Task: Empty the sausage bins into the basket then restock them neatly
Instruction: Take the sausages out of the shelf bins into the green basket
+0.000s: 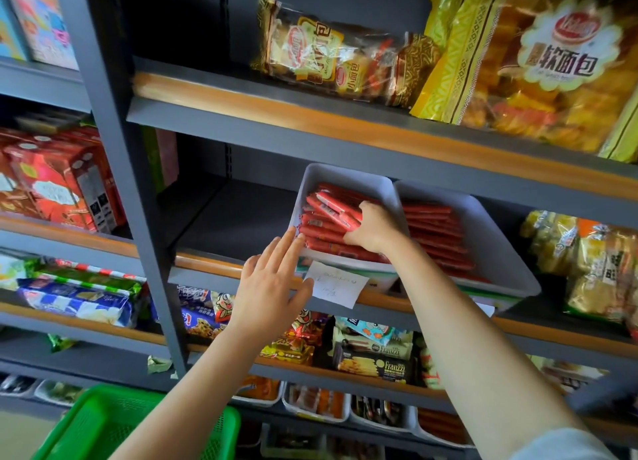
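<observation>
Two white bins stand side by side on the middle shelf, both holding red sausage sticks. The left bin (331, 176) is tilted toward me. My right hand (371, 230) reaches into it and grips several red sausages (331, 211). With straight fingers, my left hand (272, 280) touches the front left edge of that bin. The right bin (500, 238) holds a flat layer of red sausages (435, 232). A green plastic basket (100, 421) sits low at the bottom left, below my left forearm.
A handwritten paper label (340, 287) hangs on the shelf edge under the left bin. Bread bags (348, 55) fill the shelf above. Snack packs (376, 352) sit on the shelf below, and more small bins (317, 404) line the lowest shelf. A grey upright post (138, 197) stands left.
</observation>
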Demonstrator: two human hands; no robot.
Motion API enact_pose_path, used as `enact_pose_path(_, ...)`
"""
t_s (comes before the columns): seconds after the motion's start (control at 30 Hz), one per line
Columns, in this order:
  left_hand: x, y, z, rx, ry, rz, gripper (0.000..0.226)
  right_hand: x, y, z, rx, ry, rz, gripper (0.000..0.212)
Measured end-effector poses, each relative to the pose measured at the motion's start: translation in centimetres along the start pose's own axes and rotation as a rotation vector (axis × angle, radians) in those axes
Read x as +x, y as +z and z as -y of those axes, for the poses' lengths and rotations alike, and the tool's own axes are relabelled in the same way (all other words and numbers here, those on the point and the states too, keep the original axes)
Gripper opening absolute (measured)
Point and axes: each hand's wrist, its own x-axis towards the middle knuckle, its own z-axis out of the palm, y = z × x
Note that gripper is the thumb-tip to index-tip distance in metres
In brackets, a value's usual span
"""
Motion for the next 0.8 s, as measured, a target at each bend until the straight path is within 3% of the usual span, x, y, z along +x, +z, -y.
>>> enact_pose_path(0.1,0.1,0.1,-0.1,-0.016,-0.013,0.008,0.071,0.2,0.2,-0.4,-0.126,-0.050,-0.100,0.041)
enact_pose_path(0.17,0.0,0.3,-0.2,-0.018,-0.020,0.009,0.072,0.1,0.4,-0.4,-0.145,-0.056,-0.051,0.045)
enact_pose_path(0.27,-0.1,0.1,-0.2,-0.018,-0.024,0.017,0.073,0.0,0.2,-0.7,-0.067,-0.034,0.019,0.046)
enact_pose_path(0.4,0.1,-0.4,-0.4,-0.039,-0.025,0.041,0.073,-0.7,-0.7,-1.0,0.111,-0.079,0.030,0.027)
enact_pose_path(0.63,0.1,-1.4,-0.2,-0.127,-0.019,0.075,0.074,-3.3,-3.2,0.5,0.145,-0.143,-0.040,0.043)
enact_pose_path(0.73,0.3,-2.8,-0.6,-0.269,-0.024,0.096,0.063,-5.3,-3.5,1.4,0.175,-0.195,-0.046,0.017)
enact_pose_path(0.8,0.3,-3.6,-0.7,-0.459,-0.061,0.047,0.053,-6.9,-3.0,1.6,0.135,-0.263,-0.089,0.021)
